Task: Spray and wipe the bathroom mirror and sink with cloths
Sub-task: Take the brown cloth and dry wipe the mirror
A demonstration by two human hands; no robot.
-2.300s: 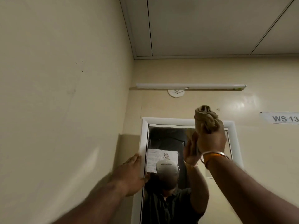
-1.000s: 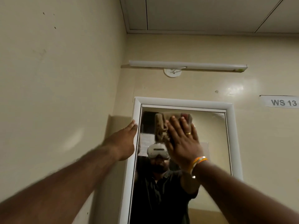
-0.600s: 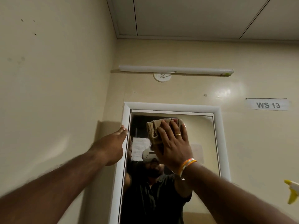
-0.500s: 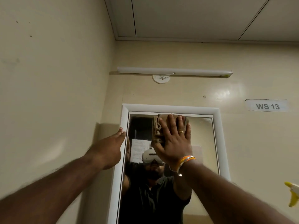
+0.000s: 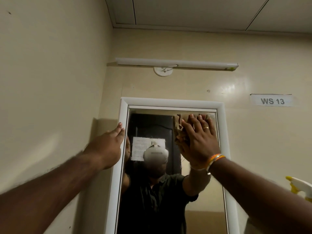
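A person faces a tall wall mirror point(image 5: 152, 208) in a white frame point(image 5: 124, 112), both bare arms raised toward it. The right hand point(image 5: 199, 141) lies flat on the glass near the upper right corner, fingers point(image 5: 205, 125) straight and slightly spread, a gold ring on one of them, pressing a crumpled tan cloth point(image 5: 179, 125) against the mirror. The cloth bunches out past the thumb side of these fingers and peeks above the fingertips, just below the top of the frame. Orange and metal bangles point(image 5: 215, 157) circle the right wrist. The left hand point(image 5: 109, 146) rests against the left edge of the frame, its fingers straight and held together, holding nothing, apparently bracing. Well to the right of the wiping fingers and lower down, the yellow-and-white head of a spray bottle point(image 5: 299, 186) shows at the picture's edge; what it rests on is out of sight. Above the mirror hang a tube light point(image 5: 177, 63) and a wall label reading "WS 13" point(image 5: 272, 101). The step in hand appears to be wiping the mirror's upper area. The next move likely calls for steady pressure while sweeping the cloth down across the untouched lower glass. No sink is in view.
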